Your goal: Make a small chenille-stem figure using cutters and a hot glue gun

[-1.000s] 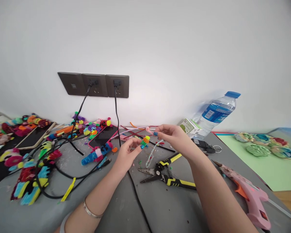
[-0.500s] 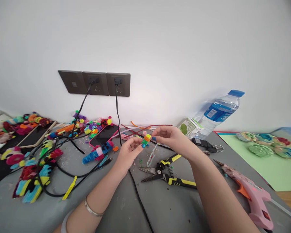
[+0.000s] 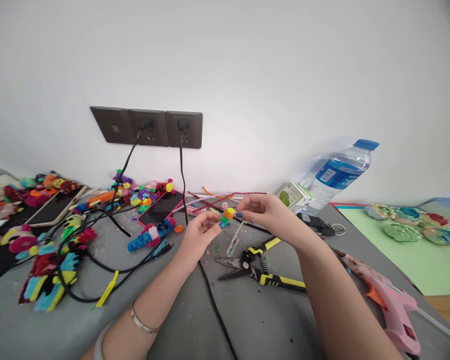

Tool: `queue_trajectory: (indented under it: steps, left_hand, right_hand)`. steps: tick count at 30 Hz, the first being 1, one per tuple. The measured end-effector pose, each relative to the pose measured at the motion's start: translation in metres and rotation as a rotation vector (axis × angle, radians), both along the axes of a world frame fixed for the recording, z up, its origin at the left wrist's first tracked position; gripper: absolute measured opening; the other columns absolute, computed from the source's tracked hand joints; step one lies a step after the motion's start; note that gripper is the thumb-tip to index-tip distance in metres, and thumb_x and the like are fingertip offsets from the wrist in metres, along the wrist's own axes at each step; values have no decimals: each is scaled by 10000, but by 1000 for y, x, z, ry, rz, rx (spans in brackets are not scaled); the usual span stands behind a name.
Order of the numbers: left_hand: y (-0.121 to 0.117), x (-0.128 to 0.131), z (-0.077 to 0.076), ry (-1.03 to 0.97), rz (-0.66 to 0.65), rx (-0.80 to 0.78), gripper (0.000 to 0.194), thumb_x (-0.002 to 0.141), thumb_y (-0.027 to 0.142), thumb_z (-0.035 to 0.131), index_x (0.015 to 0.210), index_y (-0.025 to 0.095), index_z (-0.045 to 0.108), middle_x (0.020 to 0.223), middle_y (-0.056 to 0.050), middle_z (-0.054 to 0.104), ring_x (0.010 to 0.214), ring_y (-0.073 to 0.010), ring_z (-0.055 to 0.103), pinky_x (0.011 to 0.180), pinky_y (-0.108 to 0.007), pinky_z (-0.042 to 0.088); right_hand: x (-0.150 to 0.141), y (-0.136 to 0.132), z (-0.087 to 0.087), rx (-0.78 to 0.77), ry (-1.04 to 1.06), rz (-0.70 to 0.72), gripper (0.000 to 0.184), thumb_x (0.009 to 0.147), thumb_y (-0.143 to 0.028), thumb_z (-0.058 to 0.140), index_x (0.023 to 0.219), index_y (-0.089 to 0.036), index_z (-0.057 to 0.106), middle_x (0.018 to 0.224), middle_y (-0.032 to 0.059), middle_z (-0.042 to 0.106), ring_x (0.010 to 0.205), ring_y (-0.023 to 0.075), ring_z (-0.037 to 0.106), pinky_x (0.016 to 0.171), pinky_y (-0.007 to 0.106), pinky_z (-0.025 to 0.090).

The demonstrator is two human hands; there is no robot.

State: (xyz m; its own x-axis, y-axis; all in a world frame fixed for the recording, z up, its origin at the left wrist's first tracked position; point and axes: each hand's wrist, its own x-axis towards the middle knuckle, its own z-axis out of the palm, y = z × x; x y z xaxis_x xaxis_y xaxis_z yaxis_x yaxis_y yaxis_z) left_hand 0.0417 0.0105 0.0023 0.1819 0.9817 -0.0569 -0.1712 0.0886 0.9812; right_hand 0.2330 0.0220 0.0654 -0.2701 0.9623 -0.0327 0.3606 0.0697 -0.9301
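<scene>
A small pipe-cleaner figure (image 3: 227,215) in green, orange and yellow, with a pink tip, is pinched between the thumb and fingers of my left hand (image 3: 199,239). Just to its right, a little apart from it, is my right hand (image 3: 272,219). Its thumb and fingertips are pressed together, and anything between them is too small to make out. Under the hands lie a pale glittery pipe-cleaner piece (image 3: 234,241) and, nearer me, shears (image 3: 253,265) with black and yellow handles and open blades.
A pink glue gun (image 3: 393,300) lies on the right, near a car key (image 3: 317,223). A water bottle (image 3: 341,172) leans by the wall beside a juice carton (image 3: 291,196). Black cables (image 3: 213,300) cross the grey table. Colourful pipe-cleaner figures (image 3: 54,272) and phones (image 3: 56,206) lie on the left.
Both hands have hardly moved; my right hand and the figure have shifted very slightly right. The view has also moved a little.
</scene>
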Motion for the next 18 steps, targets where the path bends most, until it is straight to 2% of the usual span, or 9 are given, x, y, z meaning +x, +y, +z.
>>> queue_trajectory:
  steps: [6, 12, 14, 18]
  left_hand:
    - [0, 1, 3, -12, 20, -14, 296, 635, 377, 795, 811, 170, 679, 755, -13, 642, 666, -127, 528, 600, -233, 377]
    - [0, 0, 2, -116, -15, -104, 339, 667, 396, 780, 894, 182, 648, 796, -23, 677, 649, -116, 527, 570, -230, 336]
    - [-1, 0, 3, -173, -37, -142, 351, 674, 385, 775, 918, 183, 622, 799, -20, 673, 641, -103, 517, 582, -225, 340]
    - [-2, 2, 7, -274, -82, -203, 315, 669, 338, 768, 837, 178, 556, 775, -11, 641, 651, -93, 515, 617, -220, 365]
  right_hand:
    - [2, -1, 2, -15, -4, 9, 148, 738, -305, 648, 801, -177, 609, 796, 32, 705, 710, 153, 615, 619, 252, 420]
    - [6, 3, -5, 0, -166, -101, 146, 711, -288, 619, 814, -185, 610, 686, 6, 651, 607, 144, 556, 561, 257, 386]
    - [5, 5, -10, -43, -190, -69, 131, 694, -252, 605, 803, -180, 615, 705, 7, 649, 617, 144, 565, 583, 262, 409]
    - [-1, 4, -20, -177, -260, 102, 94, 677, -173, 576, 753, -180, 633, 663, -3, 634, 624, 148, 583, 597, 260, 423]
